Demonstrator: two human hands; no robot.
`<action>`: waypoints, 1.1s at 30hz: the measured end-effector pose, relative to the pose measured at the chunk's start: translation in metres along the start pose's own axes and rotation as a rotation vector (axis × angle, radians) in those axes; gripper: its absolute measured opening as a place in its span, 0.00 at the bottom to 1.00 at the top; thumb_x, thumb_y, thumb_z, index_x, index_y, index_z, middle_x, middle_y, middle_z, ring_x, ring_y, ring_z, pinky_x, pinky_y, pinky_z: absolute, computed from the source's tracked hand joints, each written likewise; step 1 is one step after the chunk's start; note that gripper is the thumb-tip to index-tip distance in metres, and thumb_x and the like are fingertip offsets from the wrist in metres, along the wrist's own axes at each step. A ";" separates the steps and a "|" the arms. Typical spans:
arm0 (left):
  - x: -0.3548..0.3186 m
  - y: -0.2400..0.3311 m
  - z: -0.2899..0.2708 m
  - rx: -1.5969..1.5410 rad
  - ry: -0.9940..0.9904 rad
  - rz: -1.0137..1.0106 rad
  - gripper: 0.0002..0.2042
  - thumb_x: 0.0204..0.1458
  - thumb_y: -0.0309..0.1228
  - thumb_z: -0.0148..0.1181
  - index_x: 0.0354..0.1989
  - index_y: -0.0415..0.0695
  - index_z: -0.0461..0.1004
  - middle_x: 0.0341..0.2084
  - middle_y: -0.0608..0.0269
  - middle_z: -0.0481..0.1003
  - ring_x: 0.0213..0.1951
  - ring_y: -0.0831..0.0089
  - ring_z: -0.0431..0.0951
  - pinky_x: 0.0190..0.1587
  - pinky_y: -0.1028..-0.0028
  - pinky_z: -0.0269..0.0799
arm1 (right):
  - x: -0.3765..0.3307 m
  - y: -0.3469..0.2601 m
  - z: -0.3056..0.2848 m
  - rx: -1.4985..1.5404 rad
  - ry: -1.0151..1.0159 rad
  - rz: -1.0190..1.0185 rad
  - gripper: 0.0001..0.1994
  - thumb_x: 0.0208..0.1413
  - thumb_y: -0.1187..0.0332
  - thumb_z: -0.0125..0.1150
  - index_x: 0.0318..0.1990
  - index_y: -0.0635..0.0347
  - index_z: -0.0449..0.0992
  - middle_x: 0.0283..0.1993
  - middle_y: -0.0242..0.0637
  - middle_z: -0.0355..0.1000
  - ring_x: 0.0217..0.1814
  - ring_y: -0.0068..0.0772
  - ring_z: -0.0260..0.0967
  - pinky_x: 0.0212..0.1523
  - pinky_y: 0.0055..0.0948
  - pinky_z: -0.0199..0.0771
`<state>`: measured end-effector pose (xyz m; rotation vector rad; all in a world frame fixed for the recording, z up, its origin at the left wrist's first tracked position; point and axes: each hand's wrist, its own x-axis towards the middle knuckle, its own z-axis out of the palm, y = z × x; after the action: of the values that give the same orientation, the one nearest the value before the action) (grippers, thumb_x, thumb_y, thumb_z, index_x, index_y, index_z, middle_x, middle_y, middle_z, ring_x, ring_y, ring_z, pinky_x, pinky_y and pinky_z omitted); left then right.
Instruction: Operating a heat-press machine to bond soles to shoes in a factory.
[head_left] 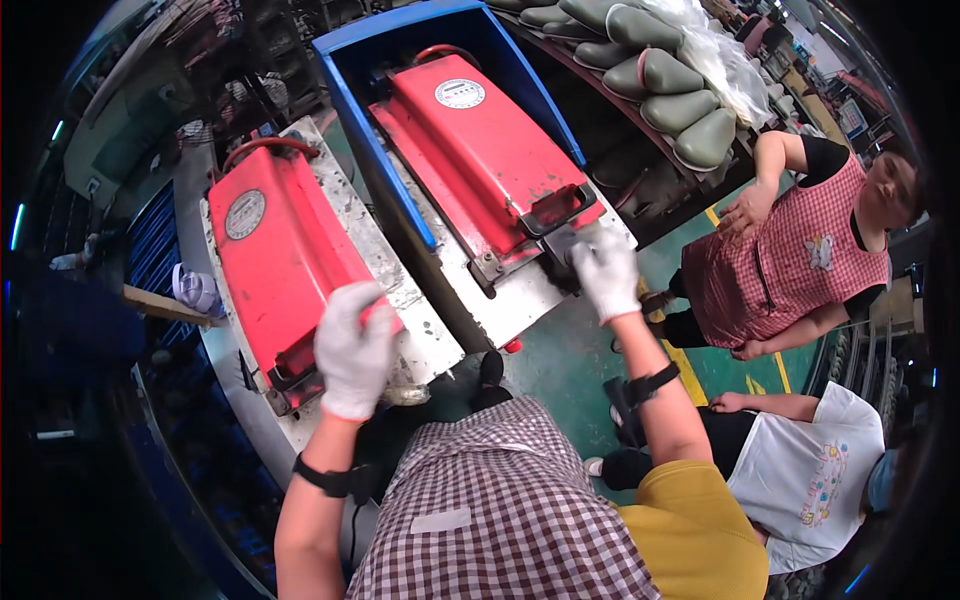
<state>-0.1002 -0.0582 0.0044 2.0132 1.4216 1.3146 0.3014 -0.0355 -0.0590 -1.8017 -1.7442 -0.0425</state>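
Note:
Two red metal machine covers lie side by side before me, each with a round pale label. The left red cover [285, 270] rests on a white scuffed plate. My left hand [355, 355], in a white glove, is over its near end, the thumb apart from the loosely bent fingers; nothing shows in it. The right red cover [480, 145] has a black handle [560, 208] at its near end. Beside that handle is my right hand [608, 275], also gloved, its fingers curled by a dark grey block [560, 245]. Whatever they grip is partly hidden.
A blue metal housing [335, 105] surrounds the right cover. Several olive-green boots [680, 105] lie on a rack at the back right. To my right stand a person in a red checked apron [770, 270] and another in a white shirt [810, 470]. A pale roll [197, 290] sits far left.

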 end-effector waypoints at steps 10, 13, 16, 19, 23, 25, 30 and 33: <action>0.085 0.045 0.195 0.157 -0.370 0.430 0.26 0.51 0.27 0.64 0.63 0.46 0.73 0.52 0.53 0.78 0.65 0.47 0.73 0.68 0.44 0.66 | -0.077 -0.008 -0.011 -0.147 -0.544 0.623 0.26 0.72 0.43 0.49 0.66 0.50 0.69 0.44 0.60 0.81 0.46 0.65 0.81 0.50 0.60 0.78; 0.098 0.047 0.211 0.355 -0.472 0.511 0.28 0.51 0.27 0.63 0.65 0.47 0.72 0.48 0.53 0.78 0.64 0.47 0.73 0.70 0.42 0.63 | -0.086 -0.028 -0.031 -0.128 -0.574 0.562 0.24 0.70 0.52 0.56 0.67 0.51 0.72 0.40 0.52 0.82 0.43 0.58 0.82 0.48 0.51 0.81; 0.122 0.064 0.207 0.237 -0.387 0.497 0.28 0.50 0.26 0.62 0.64 0.49 0.73 0.43 0.53 0.78 0.58 0.50 0.76 0.70 0.41 0.62 | -0.053 -0.022 -0.042 0.140 -0.168 0.259 0.09 0.61 0.65 0.64 0.43 0.55 0.86 0.40 0.45 0.81 0.45 0.49 0.79 0.49 0.43 0.80; 0.155 0.086 0.186 0.182 -0.300 0.464 0.26 0.50 0.23 0.62 0.61 0.49 0.75 0.43 0.54 0.79 0.52 0.51 0.78 0.69 0.46 0.63 | 0.001 -0.016 -0.018 0.163 -0.301 -0.116 0.10 0.60 0.64 0.65 0.44 0.57 0.85 0.43 0.44 0.79 0.50 0.49 0.77 0.52 0.45 0.78; 0.214 0.101 0.149 0.045 -0.069 0.566 0.24 0.50 0.21 0.61 0.58 0.47 0.76 0.47 0.50 0.79 0.54 0.50 0.78 0.64 0.52 0.68 | 0.072 -0.024 0.054 -0.049 -0.455 0.027 0.25 0.54 0.52 0.71 0.54 0.59 0.83 0.56 0.53 0.77 0.62 0.58 0.72 0.64 0.50 0.72; 0.253 0.108 0.135 0.065 0.006 0.568 0.22 0.52 0.23 0.57 0.58 0.44 0.75 0.49 0.49 0.78 0.55 0.47 0.76 0.62 0.54 0.71 | 0.103 -0.029 0.097 -0.032 -0.385 0.046 0.33 0.52 0.48 0.73 0.63 0.55 0.77 0.64 0.56 0.71 0.65 0.64 0.69 0.68 0.52 0.70; 0.333 0.115 0.068 -0.180 -0.236 0.542 0.29 0.56 0.31 0.58 0.67 0.33 0.68 0.61 0.34 0.72 0.64 0.43 0.73 0.70 0.59 0.67 | 0.144 -0.034 0.141 -0.202 -0.385 0.060 0.42 0.50 0.48 0.76 0.75 0.28 0.67 0.71 0.59 0.64 0.66 0.68 0.70 0.64 0.54 0.77; 0.324 0.107 0.042 -0.284 -0.227 0.430 0.30 0.64 0.35 0.58 0.70 0.31 0.64 0.65 0.37 0.72 0.68 0.50 0.71 0.72 0.64 0.64 | 0.163 -0.025 0.115 0.350 -0.403 0.210 0.42 0.57 0.54 0.70 0.79 0.45 0.63 0.67 0.55 0.72 0.67 0.49 0.74 0.62 0.43 0.79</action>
<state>0.0152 0.1871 0.2158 2.2516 0.6807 1.3048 0.2546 0.1597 -0.0704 -1.7978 -1.6774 0.7120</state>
